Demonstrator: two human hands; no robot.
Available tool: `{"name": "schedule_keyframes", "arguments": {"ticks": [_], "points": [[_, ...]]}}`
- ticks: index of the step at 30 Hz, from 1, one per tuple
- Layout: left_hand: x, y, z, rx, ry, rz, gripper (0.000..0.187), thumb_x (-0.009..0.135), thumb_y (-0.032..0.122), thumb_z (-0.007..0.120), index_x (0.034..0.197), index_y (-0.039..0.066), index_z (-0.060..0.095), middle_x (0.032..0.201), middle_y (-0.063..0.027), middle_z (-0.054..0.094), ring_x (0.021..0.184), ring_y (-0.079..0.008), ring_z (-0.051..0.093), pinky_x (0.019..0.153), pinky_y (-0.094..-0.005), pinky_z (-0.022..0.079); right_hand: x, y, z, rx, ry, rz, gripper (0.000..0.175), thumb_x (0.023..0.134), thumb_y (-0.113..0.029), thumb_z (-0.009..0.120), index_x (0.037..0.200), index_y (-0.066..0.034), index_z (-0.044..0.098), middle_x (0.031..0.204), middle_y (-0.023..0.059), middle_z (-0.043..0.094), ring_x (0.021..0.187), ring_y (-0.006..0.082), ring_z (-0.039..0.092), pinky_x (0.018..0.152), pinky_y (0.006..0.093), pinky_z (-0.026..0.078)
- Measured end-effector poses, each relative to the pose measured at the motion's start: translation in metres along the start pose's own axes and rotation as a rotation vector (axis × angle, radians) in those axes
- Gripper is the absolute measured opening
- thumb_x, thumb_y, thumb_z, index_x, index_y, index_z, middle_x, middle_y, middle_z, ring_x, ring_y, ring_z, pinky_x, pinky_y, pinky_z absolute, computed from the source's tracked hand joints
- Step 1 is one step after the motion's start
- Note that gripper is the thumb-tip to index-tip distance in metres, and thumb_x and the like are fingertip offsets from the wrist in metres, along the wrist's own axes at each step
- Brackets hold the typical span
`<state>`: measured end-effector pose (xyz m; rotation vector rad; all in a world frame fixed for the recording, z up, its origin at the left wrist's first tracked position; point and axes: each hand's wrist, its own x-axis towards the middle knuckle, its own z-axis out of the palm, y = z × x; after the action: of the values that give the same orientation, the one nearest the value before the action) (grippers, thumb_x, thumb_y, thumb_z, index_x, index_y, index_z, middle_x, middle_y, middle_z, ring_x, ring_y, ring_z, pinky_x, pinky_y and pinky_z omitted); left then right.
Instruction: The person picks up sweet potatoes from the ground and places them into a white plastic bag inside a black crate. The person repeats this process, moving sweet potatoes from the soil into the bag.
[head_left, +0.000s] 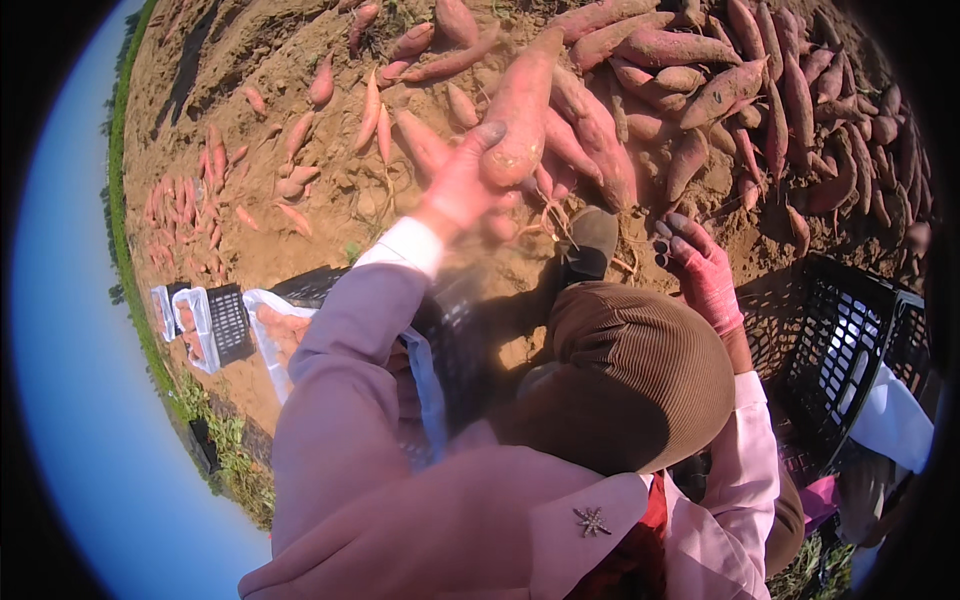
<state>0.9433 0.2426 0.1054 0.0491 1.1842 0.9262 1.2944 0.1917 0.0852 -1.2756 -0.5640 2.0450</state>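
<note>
My left hand (465, 184), in a pinkish-red glove with dark fingertips, is shut on a large sweet potato (525, 105). Its thumb presses on the skin near the thick lower end, while the narrow end points up and away. More sweet potatoes (592, 135) lie on the soil just beyond and beneath that hand. To the right of my boot (592, 236), my right hand (701, 266) is low over the soil in a matching glove. Its fingers are bent and slightly apart, and I see nothing between them. Thin roots (555, 217) trail between the two hands.
A big heap of sweet potatoes (795, 97) spreads at the upper right. A black plastic crate (832, 330) with a white liner stands at the right. Lined crates holding sweet potatoes (196, 330) line the left. My bent knee (645, 360) rises between my arms.
</note>
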Motion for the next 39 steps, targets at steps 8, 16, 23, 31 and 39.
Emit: {"name": "schedule_keyframes", "arguments": {"ticks": [8, 16, 23, 31, 39], "points": [[-0.001, 0.22, -0.192, -0.436, 0.736, 0.708, 0.04, 0.095, 0.026, 0.063, 0.127, 0.005, 0.051, 0.118, -0.0136, 0.059, 0.105, -0.031, 0.059, 0.091, -0.042, 0.053, -0.017, 0.047, -0.044, 0.073, 0.137, 0.136, 0.052, 0.093, -0.019, 0.067, 0.139, -0.0011, 0.051, 0.129, 0.0094, 0.062, 0.106, 0.0175, 0.06, 0.091, 0.0299, 0.049], [0.067, 0.129, -0.181, -0.096, 0.674, 0.493, 0.025, 0.096, 0.016, 0.059, 0.116, 0.002, 0.056, 0.113, -0.0144, 0.061, 0.109, -0.0317, 0.059, 0.096, -0.0532, 0.049, -0.014, 0.049, -0.045, 0.025, 0.175, 0.231, 0.046, 0.09, -0.012, 0.069, 0.133, -0.0016, 0.055, 0.119, 0.0082, 0.066, 0.094, 0.0167, 0.064, 0.083, 0.0286, 0.053], [0.042, 0.073, -0.169, 0.084, 0.769, 0.314, 0.044, 0.097, 0.019, 0.057, 0.137, 0.003, 0.047, 0.136, -0.0153, 0.049, 0.126, -0.0368, 0.048, 0.102, -0.0533, 0.042, -0.024, 0.056, -0.077, 0.156, 0.223, 0.162, 0.043, 0.092, -0.008, 0.067, 0.131, 0.0046, 0.052, 0.12, 0.0126, 0.064, 0.096, 0.0198, 0.064, 0.087, 0.0368, 0.057], [0.067, 0.004, -0.166, 0.363, 0.616, 0.128, 0.073, 0.085, 0.031, 0.077, 0.143, 0.003, 0.041, 0.142, -0.0182, 0.048, 0.128, -0.0362, 0.049, 0.098, -0.0564, 0.044, -0.024, 0.106, -0.103, 0.357, -0.006, 0.158, 0.042, 0.094, -0.01, 0.066, 0.131, 0.0044, 0.052, 0.118, 0.013, 0.065, 0.101, 0.0214, 0.065, 0.09, 0.0344, 0.054], [0.07, -0.021, -0.144, 0.642, 0.904, 0.292, 0.094, 0.064, 0.029, 0.091, 0.135, -0.011, 0.043, 0.124, -0.0272, 0.058, 0.11, -0.036, 0.059, 0.093, -0.0455, 0.047, -0.038, 0.108, -0.104, 0.218, 0.071, 0.128, 0.042, 0.094, -0.011, 0.066, 0.131, 0.0042, 0.052, 0.12, 0.0129, 0.064, 0.106, 0.0218, 0.064, 0.093, 0.0329, 0.053]]}}
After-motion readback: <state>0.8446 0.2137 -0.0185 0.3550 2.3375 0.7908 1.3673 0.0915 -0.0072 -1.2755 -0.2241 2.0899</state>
